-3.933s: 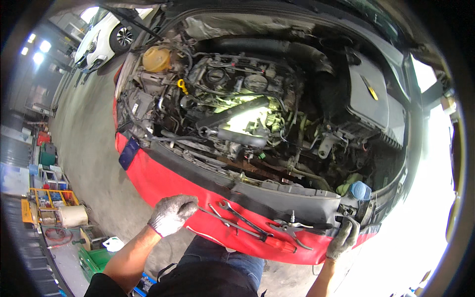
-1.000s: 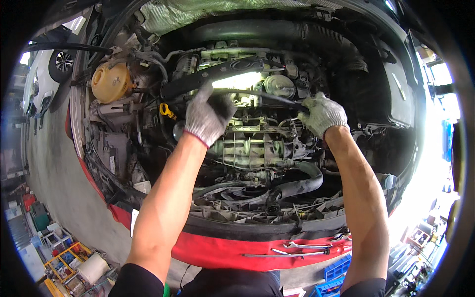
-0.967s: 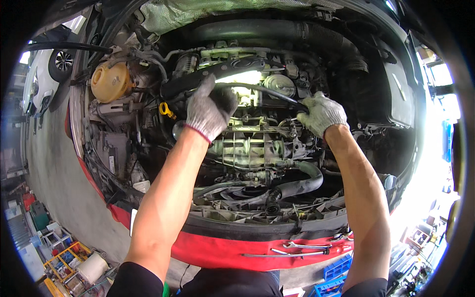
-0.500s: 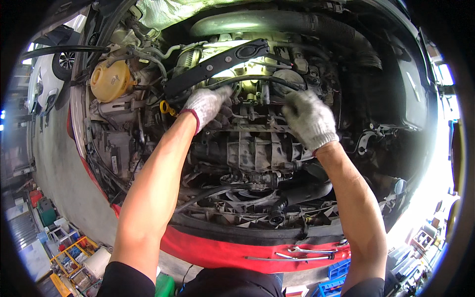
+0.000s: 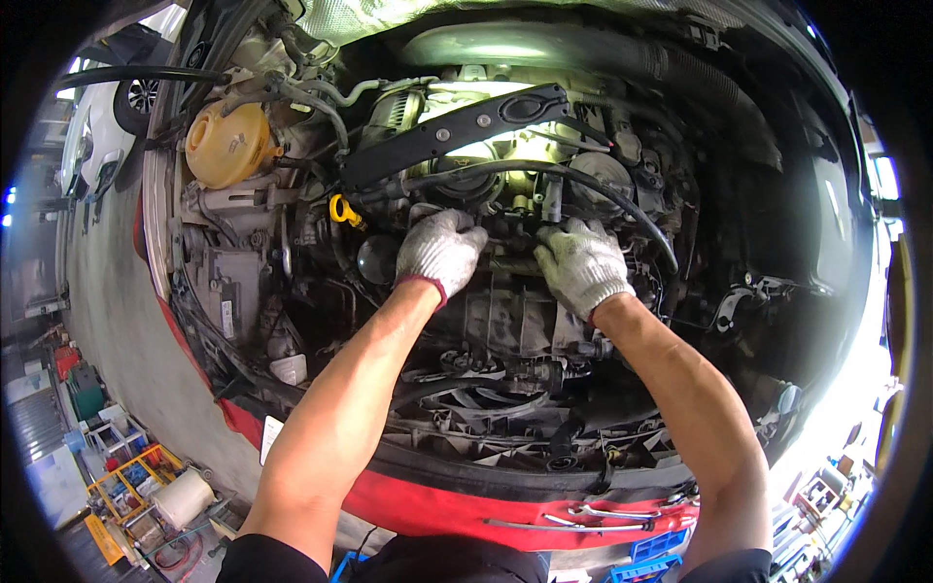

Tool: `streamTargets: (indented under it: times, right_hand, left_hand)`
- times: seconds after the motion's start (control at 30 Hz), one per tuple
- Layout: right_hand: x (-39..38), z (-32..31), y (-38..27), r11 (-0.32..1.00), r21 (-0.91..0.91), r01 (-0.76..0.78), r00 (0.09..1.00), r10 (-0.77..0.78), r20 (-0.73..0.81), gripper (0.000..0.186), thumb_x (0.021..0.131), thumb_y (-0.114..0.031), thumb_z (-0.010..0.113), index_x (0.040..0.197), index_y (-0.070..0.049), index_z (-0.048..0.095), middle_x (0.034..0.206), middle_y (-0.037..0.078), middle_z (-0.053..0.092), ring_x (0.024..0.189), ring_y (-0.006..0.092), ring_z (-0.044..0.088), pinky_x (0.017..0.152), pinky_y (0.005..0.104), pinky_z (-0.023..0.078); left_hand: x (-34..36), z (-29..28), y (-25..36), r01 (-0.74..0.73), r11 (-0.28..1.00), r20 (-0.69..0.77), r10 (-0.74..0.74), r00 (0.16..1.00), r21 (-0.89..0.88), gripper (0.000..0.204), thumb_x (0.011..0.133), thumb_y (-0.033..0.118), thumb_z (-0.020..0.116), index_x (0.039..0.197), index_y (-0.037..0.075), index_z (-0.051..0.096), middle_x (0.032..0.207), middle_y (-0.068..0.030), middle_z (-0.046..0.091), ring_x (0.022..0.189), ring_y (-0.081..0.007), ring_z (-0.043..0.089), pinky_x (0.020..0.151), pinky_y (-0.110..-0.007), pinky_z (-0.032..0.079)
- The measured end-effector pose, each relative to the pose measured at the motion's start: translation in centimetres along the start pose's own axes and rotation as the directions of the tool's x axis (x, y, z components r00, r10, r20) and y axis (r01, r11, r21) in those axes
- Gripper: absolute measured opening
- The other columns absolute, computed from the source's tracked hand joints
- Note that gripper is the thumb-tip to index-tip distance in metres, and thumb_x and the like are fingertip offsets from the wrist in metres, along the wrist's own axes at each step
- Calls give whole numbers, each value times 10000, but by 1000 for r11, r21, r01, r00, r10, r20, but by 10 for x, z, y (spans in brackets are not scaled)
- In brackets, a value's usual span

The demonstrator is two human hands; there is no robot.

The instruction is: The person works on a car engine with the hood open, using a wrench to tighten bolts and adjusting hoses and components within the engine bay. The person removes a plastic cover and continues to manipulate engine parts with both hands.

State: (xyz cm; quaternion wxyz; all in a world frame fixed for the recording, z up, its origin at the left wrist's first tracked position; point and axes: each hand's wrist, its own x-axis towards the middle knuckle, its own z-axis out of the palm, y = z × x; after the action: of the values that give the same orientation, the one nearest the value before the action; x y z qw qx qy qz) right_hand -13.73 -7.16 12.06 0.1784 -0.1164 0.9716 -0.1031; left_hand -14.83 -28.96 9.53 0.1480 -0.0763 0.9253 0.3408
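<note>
My left hand, in a grey-white knit glove, is down at the middle of the engine with fingers curled over something I cannot make out. My right hand, gloved alike, is just to its right, fingers bent onto engine parts, what they grip hidden. Above both hands a black hose arches across the engine. A black bar-shaped lamp lies diagonally behind it, lighting the parts beneath. A yellow dipstick handle sits left of my left hand.
An amber reservoir is at the left of the bay. Along the front edge a red fender cover carries wrenches and a screwdriver. A white car stands at the far left; tool carts are on the floor at lower left.
Both hands have moved from the arched hose down toward me, closer together, onto parts in front of it. The hose now lies released above them. Earlier still, they were at the fender cover.
</note>
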Motion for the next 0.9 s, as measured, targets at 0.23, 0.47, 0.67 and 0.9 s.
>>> streamTargets:
  times: [0.23, 0.47, 0.67, 0.9]
  right_hand:
    - [29, 30, 25, 985, 161, -69, 981, 38, 190, 554, 1015, -480, 485, 975, -1, 760, 999, 274, 727, 1038, 432, 683, 944, 491, 525]
    - [52, 7, 13, 843, 346, -411, 855, 226, 466, 706, 970, -601, 515, 1148, 52, 716, 1173, 309, 696, 1168, 441, 645, 989, 449, 500]
    - [69, 40, 60, 961, 276, -4, 886, -124, 447, 592, 999, -534, 538, 1283, -33, 676, 1278, 225, 690, 1207, 376, 639, 991, 416, 489]
    - [71, 27, 45, 840, 343, -420, 770, 130, 625, 597, 966, -503, 620, 1232, 27, 693, 1176, 186, 731, 1021, 236, 666, 915, 374, 503]
  left_hand:
    - [-19, -13, 24, -247, 954, 186, 215, 959, 171, 368, 993, 353, 576, 1279, 152, 691, 1187, -169, 725, 1115, -360, 690, 974, -458, 542]
    - [31, -11, -1, -702, 602, 644, 373, 668, 380, 331, 984, 227, 515, 1198, 53, 697, 1254, -162, 688, 1123, -354, 688, 966, -451, 560]
    - [46, -8, 39, -631, 685, 733, 207, 648, 365, 339, 988, 253, 528, 1198, 35, 682, 1177, -216, 704, 1083, -408, 681, 938, -500, 539]
    - [46, -18, 30, -651, 694, 714, 285, 640, 306, 335, 1006, 287, 526, 1226, 74, 662, 1107, -237, 716, 1049, -426, 683, 895, -527, 536]
